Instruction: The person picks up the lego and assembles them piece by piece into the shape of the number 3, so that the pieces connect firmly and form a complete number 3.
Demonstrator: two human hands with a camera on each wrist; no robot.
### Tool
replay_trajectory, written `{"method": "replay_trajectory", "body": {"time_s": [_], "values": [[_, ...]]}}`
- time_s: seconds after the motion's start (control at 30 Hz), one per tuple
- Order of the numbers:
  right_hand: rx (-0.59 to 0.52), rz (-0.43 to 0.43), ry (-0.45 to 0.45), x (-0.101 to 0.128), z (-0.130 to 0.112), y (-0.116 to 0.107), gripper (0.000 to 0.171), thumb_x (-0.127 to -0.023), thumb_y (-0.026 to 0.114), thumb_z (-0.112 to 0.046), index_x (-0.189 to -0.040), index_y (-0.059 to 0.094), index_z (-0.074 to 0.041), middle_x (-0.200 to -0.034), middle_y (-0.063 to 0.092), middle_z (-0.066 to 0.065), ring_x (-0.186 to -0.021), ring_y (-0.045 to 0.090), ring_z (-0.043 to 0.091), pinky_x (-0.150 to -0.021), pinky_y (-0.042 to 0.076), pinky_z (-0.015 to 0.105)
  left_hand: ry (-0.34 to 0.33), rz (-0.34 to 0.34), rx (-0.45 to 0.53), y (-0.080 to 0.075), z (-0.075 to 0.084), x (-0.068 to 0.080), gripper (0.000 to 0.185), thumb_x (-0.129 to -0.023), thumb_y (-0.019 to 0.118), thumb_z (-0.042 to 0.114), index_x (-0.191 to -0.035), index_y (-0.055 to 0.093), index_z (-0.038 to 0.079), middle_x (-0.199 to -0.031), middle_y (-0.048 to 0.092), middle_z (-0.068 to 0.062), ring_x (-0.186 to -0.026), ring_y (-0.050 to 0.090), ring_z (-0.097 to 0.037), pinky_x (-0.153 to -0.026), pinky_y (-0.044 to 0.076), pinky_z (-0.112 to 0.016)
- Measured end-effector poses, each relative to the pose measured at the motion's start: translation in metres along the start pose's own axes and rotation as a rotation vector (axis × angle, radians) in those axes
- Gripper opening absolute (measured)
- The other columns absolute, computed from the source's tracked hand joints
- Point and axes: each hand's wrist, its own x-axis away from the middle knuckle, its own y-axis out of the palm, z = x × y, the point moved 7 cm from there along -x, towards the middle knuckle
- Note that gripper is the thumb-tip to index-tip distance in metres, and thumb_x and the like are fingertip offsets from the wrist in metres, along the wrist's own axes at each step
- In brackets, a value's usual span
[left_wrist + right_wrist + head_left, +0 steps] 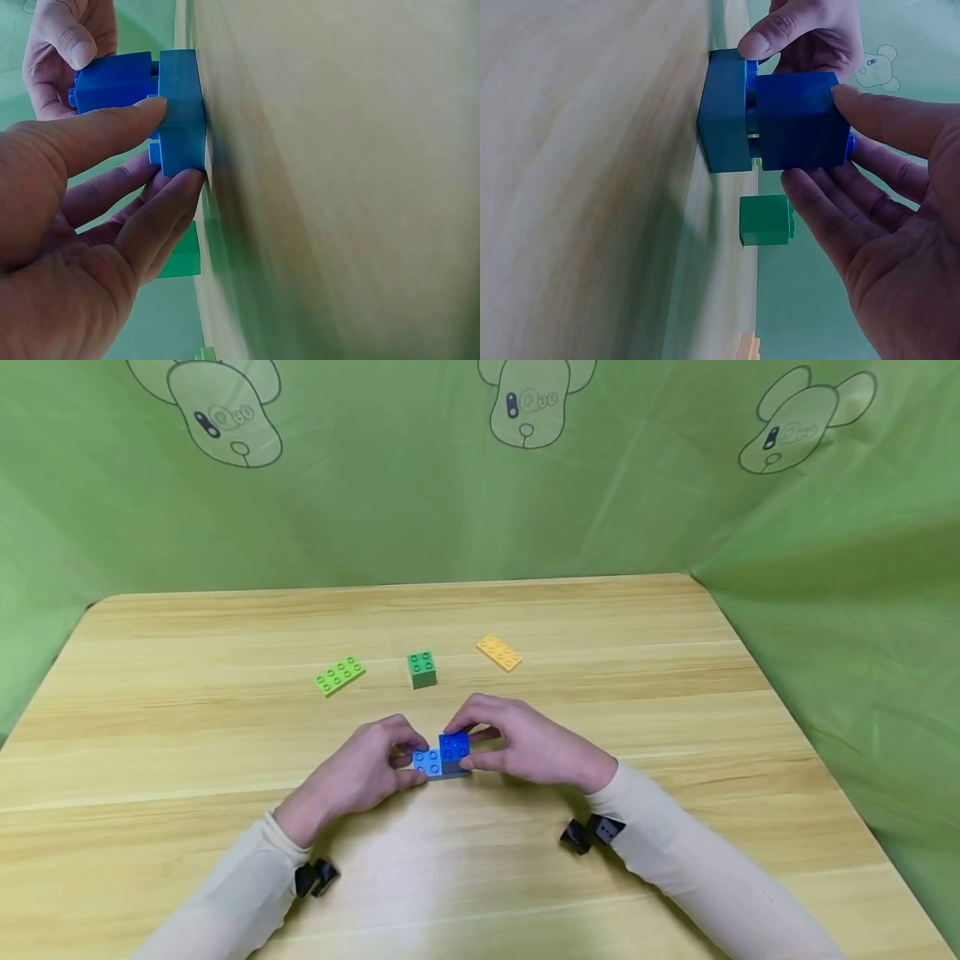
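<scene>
A light blue building brick [427, 762] lies studs up on the table, and my left hand [372, 766] pinches its left end between thumb and fingers. On its right half sits a dark blue square brick [454, 748], gripped by the thumb and fingers of my right hand [517, 743]. In the right wrist view a narrow gap shows between the dark blue brick [799, 120] and the light blue one [726, 112], with studs visible in it. The left wrist view shows my left thumb against the side of the light blue brick [182, 112].
Beyond the hands stand a green square brick [422, 669], a lime green flat plate [340, 676] to its left and a yellow-orange flat plate [498, 652] to its right. A green curtain [375, 518] hangs behind the wooden table [187, 710].
</scene>
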Motion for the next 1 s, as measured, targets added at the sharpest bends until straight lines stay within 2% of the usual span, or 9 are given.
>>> {"method": "replay_trajectory", "body": {"time_s": [0.23,0.43,0.7,1.0], "values": [[0.005,-0.012,-0.024,-0.001,-0.002,0.0,0.025,-0.088,0.075,-0.01,-0.111,0.067,-0.011,-0.106,0.059,-0.006,-0.104,0.062,0.011,-0.091,0.053,0.032,-0.006,-0.003,-0.002,0.0,0.0,-0.001,0.029,-0.081,0.083,0.014,-0.106,0.072,0.004,-0.094,0.06,0.003,-0.082,0.057,-0.017,-0.074,0.051,-0.03],[-0.045,-0.011,-0.025,0.001,0.002,-0.001,0.022,-0.088,0.075,-0.009,-0.109,0.066,-0.011,-0.108,0.059,-0.003,-0.105,0.061,0.014,-0.093,0.052,0.034,-0.013,-0.012,0.005,0.0,0.0,-0.002,0.028,-0.08,0.083,0.012,-0.105,0.072,0.003,-0.09,0.059,0.003,-0.081,0.057,-0.017,-0.073,0.052,-0.029],[-0.087,0.0,0.005,-0.001,0.007,0.0,0.023,-0.086,0.076,-0.006,-0.105,0.065,-0.013,-0.105,0.06,-0.006,-0.103,0.062,0.01,-0.091,0.053,0.032,-0.015,-0.004,0.002,0.0,0.001,-0.002,0.029,-0.081,0.083,0.013,-0.105,0.072,0.003,-0.092,0.06,0.003,-0.081,0.057,-0.016,-0.073,0.051,-0.03],[-0.138,-0.005,0.042,-0.002,0.009,0.002,0.024,-0.085,0.077,-0.006,-0.106,0.065,-0.01,-0.107,0.06,-0.001,-0.102,0.063,0.017,-0.089,0.054,0.036,0.013,0.0,0.004,0.002,0.0,-0.002,0.027,-0.081,0.082,0.01,-0.104,0.071,0.002,-0.091,0.06,0.001,-0.079,0.056,-0.016,-0.071,0.051,-0.03]]}}
